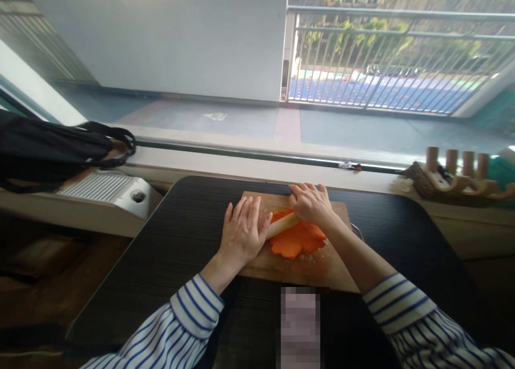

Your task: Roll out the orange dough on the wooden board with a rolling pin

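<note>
A pale wooden rolling pin (281, 226) lies slantwise across a flattened sheet of orange dough or modelling clay (295, 241) with an uneven edge. My left hand (244, 229) presses flat on the pin's near left end, fingers stretched forward and slightly apart. Over the far right end, my right hand (311, 203) is closed, its fingers bent around the pin. Both ends are hidden beneath my hands. Under the sheet is a wooden board (269, 270), with small crumbs and an orange smear near its front.
The board rests on a dark table (181, 240) by a window. Left of it are a black bag (52, 149) and a white vented unit (108, 192). A wooden holder with upright pegs (454, 176) stands on the right sill. A small tube-like item (349, 166) lies on the sill.
</note>
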A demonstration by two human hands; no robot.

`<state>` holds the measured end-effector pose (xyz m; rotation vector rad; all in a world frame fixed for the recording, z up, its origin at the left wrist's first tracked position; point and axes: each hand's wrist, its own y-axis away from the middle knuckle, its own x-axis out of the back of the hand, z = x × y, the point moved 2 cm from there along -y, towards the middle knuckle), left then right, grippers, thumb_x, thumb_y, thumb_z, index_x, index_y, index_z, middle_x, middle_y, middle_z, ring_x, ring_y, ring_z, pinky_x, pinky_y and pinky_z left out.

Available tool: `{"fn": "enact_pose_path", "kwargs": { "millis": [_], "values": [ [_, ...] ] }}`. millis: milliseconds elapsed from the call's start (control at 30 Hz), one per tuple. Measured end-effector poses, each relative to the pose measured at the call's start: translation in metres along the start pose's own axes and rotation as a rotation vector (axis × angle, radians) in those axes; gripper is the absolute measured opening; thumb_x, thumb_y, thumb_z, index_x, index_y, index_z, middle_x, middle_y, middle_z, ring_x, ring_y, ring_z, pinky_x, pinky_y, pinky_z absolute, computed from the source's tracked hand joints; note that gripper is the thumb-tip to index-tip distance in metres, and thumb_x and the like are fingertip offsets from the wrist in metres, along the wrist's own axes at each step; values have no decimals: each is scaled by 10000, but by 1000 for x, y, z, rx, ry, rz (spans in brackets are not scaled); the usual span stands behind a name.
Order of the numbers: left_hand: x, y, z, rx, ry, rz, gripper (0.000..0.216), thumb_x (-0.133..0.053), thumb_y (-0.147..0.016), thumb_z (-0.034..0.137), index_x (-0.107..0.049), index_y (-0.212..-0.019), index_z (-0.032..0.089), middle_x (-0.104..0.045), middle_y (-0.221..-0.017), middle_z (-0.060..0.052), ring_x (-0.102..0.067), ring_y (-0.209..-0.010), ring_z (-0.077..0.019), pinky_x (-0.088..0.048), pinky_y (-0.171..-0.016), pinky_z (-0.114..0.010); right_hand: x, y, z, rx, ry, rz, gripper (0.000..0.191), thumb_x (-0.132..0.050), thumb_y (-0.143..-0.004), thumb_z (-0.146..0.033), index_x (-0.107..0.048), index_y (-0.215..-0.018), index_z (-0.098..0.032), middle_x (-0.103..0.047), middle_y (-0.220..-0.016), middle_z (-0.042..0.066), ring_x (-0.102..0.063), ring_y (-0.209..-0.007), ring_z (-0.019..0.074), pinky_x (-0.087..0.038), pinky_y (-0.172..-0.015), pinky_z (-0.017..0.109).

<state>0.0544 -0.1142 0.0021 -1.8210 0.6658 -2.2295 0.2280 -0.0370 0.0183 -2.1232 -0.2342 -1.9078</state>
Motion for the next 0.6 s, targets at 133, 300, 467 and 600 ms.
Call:
{"fn": "enact_pose_path", "kwargs": {
  "millis": [133, 300, 467, 600],
  "values": [
    [5, 7, 12, -50, -46, 14, 464, -352, -948, 348, -502, -1304, 92, -581, -1286, -179, -483, -1248, -310, -300, -1063, -529, 1, 7, 1, -28, -25, 5, 421, -288, -929, -276, -558, -1251, -250, -604, -1249, 86, -476, -1193, 249, -193, -1053, 517],
    [10, 23, 27, -44, -72, -35, 484, -346, -946, 348, -495, -1309, 65, -563, -1302, -195, -492, -1235, -317, -336, -1048, -518, 3, 24, 5, -49, -13, -15, 438, -261, -940, -284, -528, -1284, -231, -577, -1286, 100, -438, -1233, 255, -192, -1055, 535],
    [8, 29, 28, -48, -64, -86, 589, -313, -939, 473, -481, -1324, 59, -547, -1322, -193, -474, -1248, -331, -338, -1050, -528, 4, 32, 7, -37, 59, -23, 449, -261, -937, -274, -481, -1321, -203, -524, -1355, 108, -413, -1258, 259, -196, -1052, 536],
    [-1, 19, 19, -17, -50, -89, 592, -287, -949, 469, -481, -1323, 52, -569, -1298, -185, -493, -1230, -314, -353, -1047, -496, 1, 25, 4, -32, 45, 4, 440, -247, -939, -271, -490, -1302, -219, -562, -1315, 83, -452, -1222, 241, -176, -1062, 538]
  ]
}}
